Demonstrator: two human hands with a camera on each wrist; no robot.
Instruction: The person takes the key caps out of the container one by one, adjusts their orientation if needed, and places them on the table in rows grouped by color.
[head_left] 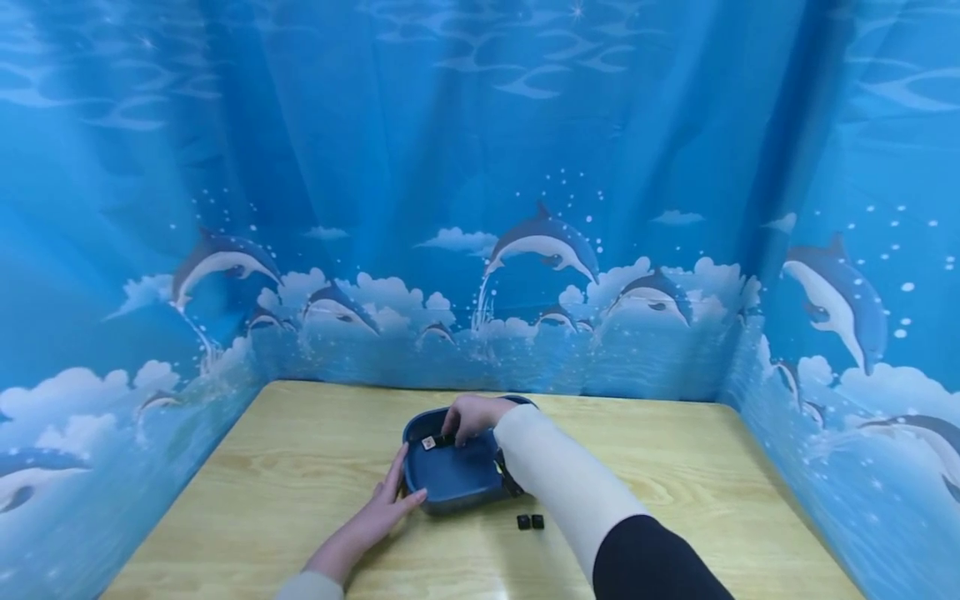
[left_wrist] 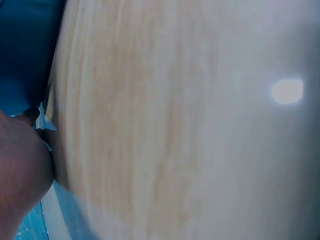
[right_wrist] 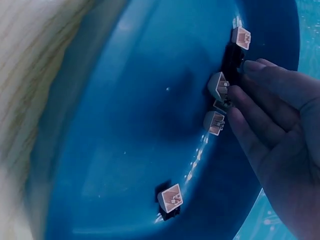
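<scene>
A dark blue basin (head_left: 457, 479) stands on the table, several small keycaps inside it. My left hand (head_left: 378, 510) rests against its near left corner, fingers fairly straight along the outer side and thumb at the near rim. Over the basin reaches my right hand (right_wrist: 280, 110), its fingertips touching a cluster of pieces by the wall. In that cluster are a black keycap (right_wrist: 231, 57) and white keycaps (right_wrist: 218, 86) with hollow undersides showing. Whether thumb and finger pinch the black one is unclear. Another white keycap (right_wrist: 171, 198) lies apart on the basin floor.
Two black keycaps (head_left: 530, 522) lie side by side on the wooden table (head_left: 315, 450), just in front of the basin. A blue curtain (head_left: 390, 167) printed with dolphins encloses the table at the back and both sides.
</scene>
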